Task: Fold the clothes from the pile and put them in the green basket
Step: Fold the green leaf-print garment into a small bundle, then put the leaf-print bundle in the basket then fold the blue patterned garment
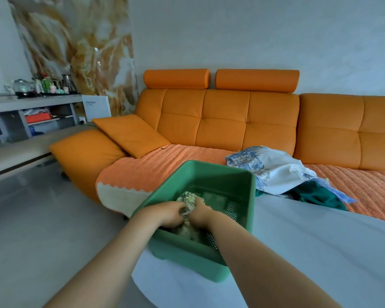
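What I can't make out
My left hand (168, 213) and right hand (201, 213) cover most of the patterned cloth (188, 196); orange sofa (331, 121) runs off the right edge; shelf clutter (45, 85) too small to name.

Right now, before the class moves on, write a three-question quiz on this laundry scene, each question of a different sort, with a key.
1. True or false: the left hand and right hand both grip the patterned garment inside the green basket.
2. Multiple choice: the pile of unfolded clothes lies on A) the floor, B) the orange sofa, C) the shelf.
3. Fill in: the basket stands on a ___ table.
Key: 1 true; 2 B; 3 white.
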